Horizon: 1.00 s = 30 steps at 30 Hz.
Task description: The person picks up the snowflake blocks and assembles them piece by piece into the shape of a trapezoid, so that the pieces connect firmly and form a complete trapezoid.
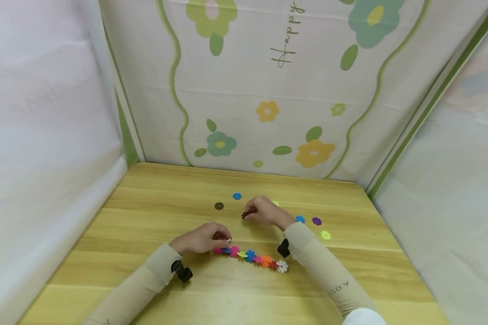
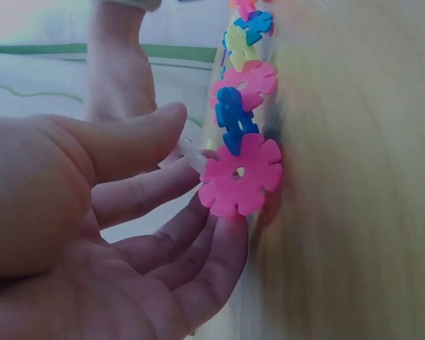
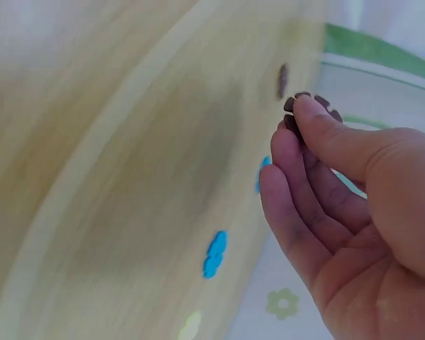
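A chain of interlocked plastic snowflake discs (image 1: pixel 250 256) in pink, blue, yellow, orange, red and white lies across the wooden table. My left hand (image 1: pixel 203 238) is at the chain's left end, its thumb and index finger pinching a white disc (image 2: pixel 193 155) joined to a pink disc (image 2: pixel 241 175). Other fingers of that hand curve beneath the pink one. Farther back, my right hand (image 1: pixel 265 212) holds a brown disc (image 3: pixel 290 122) between thumb and index fingertip, over the table. At the chain's right end lies a white disc (image 1: pixel 282 266).
Loose discs lie beyond the chain: a brown one (image 1: pixel 219 206) and a blue one (image 1: pixel 237 196) left of my right hand. Another blue disc (image 1: pixel 300 219), a purple disc (image 1: pixel 316 221) and a yellow-green disc (image 1: pixel 326 235) lie to its right. Printed fabric (image 1: pixel 236 90) encloses the table.
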Available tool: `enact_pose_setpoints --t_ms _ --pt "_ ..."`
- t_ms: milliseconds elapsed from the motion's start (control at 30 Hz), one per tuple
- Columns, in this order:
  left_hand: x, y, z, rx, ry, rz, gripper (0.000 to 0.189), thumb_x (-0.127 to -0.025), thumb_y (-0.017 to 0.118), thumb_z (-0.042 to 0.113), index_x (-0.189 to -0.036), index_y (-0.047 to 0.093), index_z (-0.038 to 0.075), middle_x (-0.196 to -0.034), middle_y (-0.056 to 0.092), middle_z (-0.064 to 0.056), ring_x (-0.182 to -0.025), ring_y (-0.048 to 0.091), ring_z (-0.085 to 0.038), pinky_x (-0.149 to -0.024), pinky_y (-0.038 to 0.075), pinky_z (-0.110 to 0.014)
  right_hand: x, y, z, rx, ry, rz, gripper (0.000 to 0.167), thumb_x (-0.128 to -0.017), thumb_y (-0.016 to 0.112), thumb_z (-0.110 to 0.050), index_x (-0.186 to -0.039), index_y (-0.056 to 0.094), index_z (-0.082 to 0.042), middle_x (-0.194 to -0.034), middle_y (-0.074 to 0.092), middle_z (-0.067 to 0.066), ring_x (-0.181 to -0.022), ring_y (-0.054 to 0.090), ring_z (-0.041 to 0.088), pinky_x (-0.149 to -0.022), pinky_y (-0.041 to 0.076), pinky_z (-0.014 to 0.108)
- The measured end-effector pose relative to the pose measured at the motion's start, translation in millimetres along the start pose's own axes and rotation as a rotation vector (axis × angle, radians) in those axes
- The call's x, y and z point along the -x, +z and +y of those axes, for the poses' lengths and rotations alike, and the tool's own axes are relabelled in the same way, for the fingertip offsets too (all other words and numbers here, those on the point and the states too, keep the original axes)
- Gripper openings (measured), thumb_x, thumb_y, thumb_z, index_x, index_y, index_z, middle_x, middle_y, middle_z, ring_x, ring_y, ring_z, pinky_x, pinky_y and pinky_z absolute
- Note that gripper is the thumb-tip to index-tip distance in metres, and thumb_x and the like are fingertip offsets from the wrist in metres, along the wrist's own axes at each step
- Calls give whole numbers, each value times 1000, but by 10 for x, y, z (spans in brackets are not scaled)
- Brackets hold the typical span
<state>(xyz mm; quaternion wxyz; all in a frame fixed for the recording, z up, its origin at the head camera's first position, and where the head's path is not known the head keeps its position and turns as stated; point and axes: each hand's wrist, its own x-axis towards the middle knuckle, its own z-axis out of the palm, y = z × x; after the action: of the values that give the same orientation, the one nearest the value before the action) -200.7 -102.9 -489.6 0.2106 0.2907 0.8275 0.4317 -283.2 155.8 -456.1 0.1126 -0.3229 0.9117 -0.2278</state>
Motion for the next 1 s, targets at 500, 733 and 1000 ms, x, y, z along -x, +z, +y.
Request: enact_pose_setpoints --t_ms 500,733,1000 --pt "84 -39 -93 112 7 114 26 -107 64 20 -125 70 2 -117 74 -11 -108 68 -20 -94 56 -30 358 67 -431 -383 -19 78 18 -106 65 -16 -110 80 -7 -103 80 16 -95 76 38 -85 62 54" --pt "78 -21 -123 125 22 128 26 -106 65 17 -126 70 1 -118 74 -13 -108 70 -21 -92 59 -31 350 279 -504 -414 -28 137 16 -104 69 -16 -109 81 -8 -99 80 12 -90 76 36 -81 63 52" --pt "75 3 -109 145 31 125 27 -107 65 19 -127 70 1 -123 73 -15 -110 70 -22 -95 59 -34 319 411 -529 -378 -49 134 16 -105 67 -15 -108 81 -8 -99 80 5 -89 76 28 -76 64 32"
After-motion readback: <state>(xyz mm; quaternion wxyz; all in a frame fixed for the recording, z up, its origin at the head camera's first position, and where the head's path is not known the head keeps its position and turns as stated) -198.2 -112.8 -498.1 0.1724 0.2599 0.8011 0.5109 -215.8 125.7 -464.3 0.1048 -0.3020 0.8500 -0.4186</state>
